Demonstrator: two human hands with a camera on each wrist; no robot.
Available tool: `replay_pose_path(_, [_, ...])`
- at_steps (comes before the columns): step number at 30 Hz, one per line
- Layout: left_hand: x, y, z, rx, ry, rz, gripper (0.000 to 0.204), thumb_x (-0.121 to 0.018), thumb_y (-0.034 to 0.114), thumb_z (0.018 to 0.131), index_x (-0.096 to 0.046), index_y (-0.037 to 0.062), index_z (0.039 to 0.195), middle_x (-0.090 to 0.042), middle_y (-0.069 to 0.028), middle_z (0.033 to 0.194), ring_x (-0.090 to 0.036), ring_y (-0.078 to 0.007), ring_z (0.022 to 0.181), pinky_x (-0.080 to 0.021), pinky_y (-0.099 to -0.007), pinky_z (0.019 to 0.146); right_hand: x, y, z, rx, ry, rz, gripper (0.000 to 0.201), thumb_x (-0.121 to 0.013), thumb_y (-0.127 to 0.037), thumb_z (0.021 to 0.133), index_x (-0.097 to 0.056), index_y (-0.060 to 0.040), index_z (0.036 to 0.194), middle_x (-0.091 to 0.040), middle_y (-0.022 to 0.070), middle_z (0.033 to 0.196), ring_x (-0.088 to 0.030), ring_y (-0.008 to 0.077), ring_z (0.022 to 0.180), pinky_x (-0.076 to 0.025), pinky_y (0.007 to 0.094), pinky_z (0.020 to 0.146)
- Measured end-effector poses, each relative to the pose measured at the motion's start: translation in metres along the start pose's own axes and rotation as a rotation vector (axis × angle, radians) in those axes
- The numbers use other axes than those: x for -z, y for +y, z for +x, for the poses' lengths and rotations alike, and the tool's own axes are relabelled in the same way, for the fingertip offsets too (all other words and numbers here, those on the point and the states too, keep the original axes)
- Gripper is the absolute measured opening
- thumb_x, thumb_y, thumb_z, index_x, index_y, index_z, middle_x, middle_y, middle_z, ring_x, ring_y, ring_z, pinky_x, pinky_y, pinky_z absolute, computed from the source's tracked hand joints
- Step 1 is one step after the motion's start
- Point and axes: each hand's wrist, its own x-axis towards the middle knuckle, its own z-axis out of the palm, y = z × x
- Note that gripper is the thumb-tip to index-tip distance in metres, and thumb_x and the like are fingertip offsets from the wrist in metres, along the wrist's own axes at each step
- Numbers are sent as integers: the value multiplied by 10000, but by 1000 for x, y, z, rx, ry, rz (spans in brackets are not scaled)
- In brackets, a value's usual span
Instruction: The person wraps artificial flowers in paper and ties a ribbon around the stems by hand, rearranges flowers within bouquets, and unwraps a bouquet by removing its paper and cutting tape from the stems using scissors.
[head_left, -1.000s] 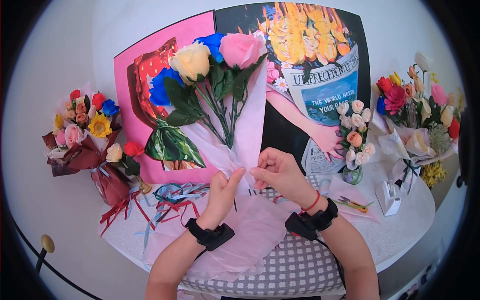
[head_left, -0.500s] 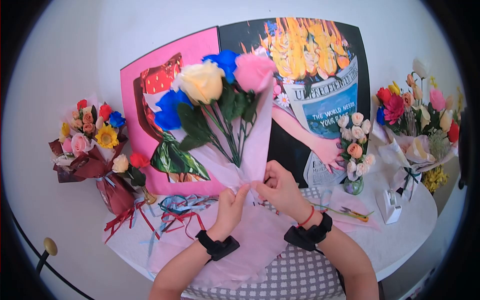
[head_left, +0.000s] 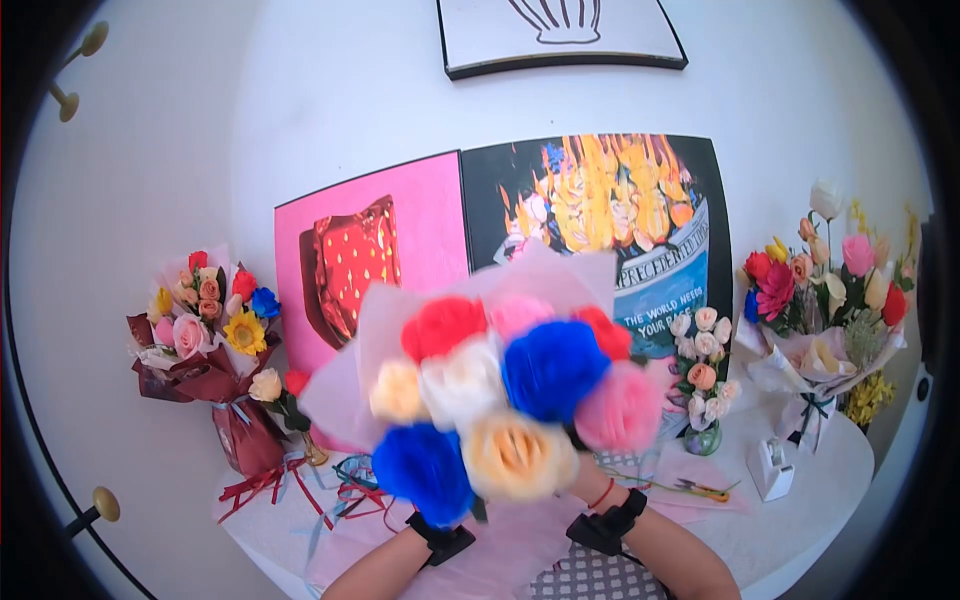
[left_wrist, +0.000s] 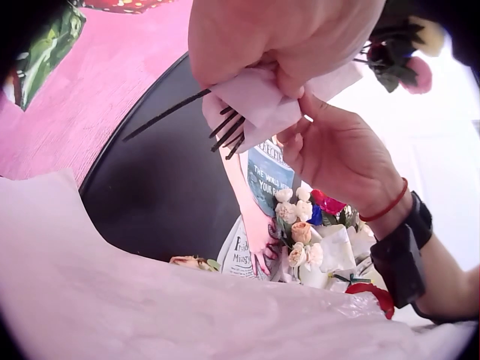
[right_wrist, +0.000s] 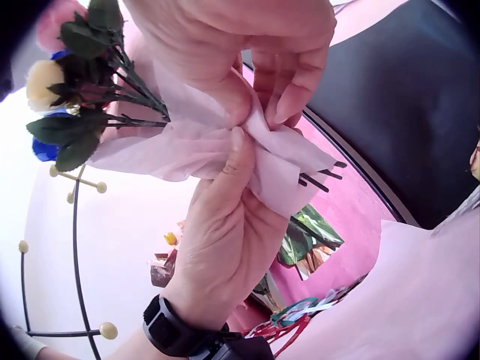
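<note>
The bouquet of blue, cream, red, white and pink roses (head_left: 520, 455) is tipped toward the head camera, its blooms covering most of both hands. Pale pink paper (right_wrist: 202, 142) surrounds it, gathered at the stems. My left hand (right_wrist: 225, 240) grips the gathered paper and stems, thumb lying across the folds. Above them in the right wrist view, my right hand (right_wrist: 240, 52) pinches the paper beside that thumb. Dark stem ends (left_wrist: 229, 135) poke out below the paper in the left wrist view.
Wrapped bouquets stand at left (head_left: 235, 400) and right (head_left: 815, 360). Ribbons (head_left: 275, 490), orange-handled scissors (head_left: 705, 489), a white tape dispenser (head_left: 771, 470) and a small glass vase (head_left: 702, 437) lie or stand on the table (head_left: 830, 500). Pictures (head_left: 440, 210) lean behind.
The bouquet has tipped from upright toward the head camera, its blooms now lower and facing it. The head view has shifted upward, showing more wall. Both hands have stayed at the gathered paper.
</note>
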Motion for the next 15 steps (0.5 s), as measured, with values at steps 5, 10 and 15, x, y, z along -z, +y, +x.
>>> replay_pose_path(5, [3,11,8,34,-42,-36,192,-503,103,879,-516,5,1044,-547,-76,990,-491,-158,916,-402,-285,806,-6,18,-11,-158,-7,220,293,-558,-149,824,-511,-38,1091,-545,117,1038,-520,214,977,-410,349,876])
replay_pose_path(10, [3,21,7,92,-100,-78,200,-493,76,876,-504,18,1067,-539,-75,1018,-489,-171,949,-399,-285,824,21,-65,17,-73,53,-147,368,-633,-217,774,-541,-36,1081,-545,166,1083,-512,226,1016,-405,330,892])
replay_pose_path(15, [2,20,4,131,-128,-65,173,-484,68,879,-530,23,1039,-540,-69,1000,-491,-161,922,-406,-280,799,26,-71,22,-414,-100,-192,263,-693,-269,740,-657,-47,877,-603,32,605,-525,79,453,-414,227,423])
